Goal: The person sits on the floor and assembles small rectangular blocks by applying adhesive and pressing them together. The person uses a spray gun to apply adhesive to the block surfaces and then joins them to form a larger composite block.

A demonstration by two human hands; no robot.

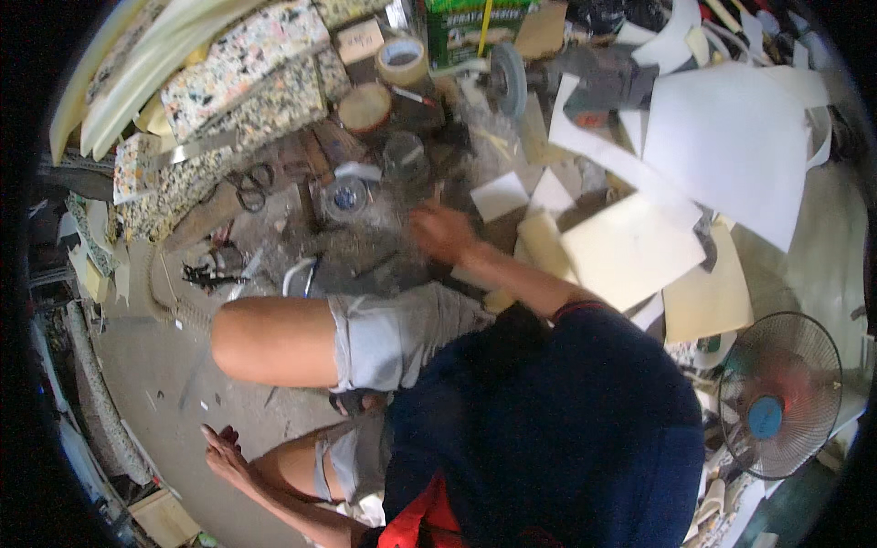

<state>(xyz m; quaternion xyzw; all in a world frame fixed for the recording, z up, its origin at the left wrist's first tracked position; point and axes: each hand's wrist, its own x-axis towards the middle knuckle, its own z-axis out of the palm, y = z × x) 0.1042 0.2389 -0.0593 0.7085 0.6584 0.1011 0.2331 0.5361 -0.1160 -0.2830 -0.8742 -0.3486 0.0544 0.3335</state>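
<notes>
Sitting amid clutter, the person faces a floor [164, 365] that lies bare only at lower left; white sheets [731, 137] and cream boards [630, 247] crowd the right, foam blocks [237, 64] the upper left. A fan [781, 393] stands at the right edge. The right hand [440, 230] reaches over gritty ground near a jar [405, 157] and round tin [347, 196]; blur hides its grip. The left hand [222, 452] hangs spread and empty above bare floor. Scissors [251, 183] lie left.

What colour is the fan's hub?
Blue on the fan, with reddish blades behind the wire guard; the head view shows it.
</notes>
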